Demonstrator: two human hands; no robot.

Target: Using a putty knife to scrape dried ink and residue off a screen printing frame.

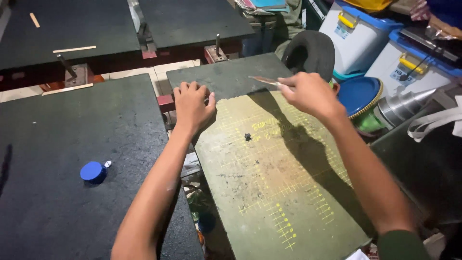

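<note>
My left hand [192, 103] rests palm-down, fingers bent, on the left edge of a green board [269, 192] marked with yellow grid lines. My right hand [310, 94] is closed on a thin flat stick [263, 80] whose tip points left over the board's far dark end. A small dark blob [248, 137] sits on the board between the two hands. My right arm casts a long shadow across the grid.
A dark board [62, 183] on the left carries a blue round cap [93, 172]. More dark boards lie at the back with wooden sticks [74, 49]. On the right stand a black tyre [310, 53], a blue lid [358, 94], white lidded bins [358, 41] and a metal cone [404, 106].
</note>
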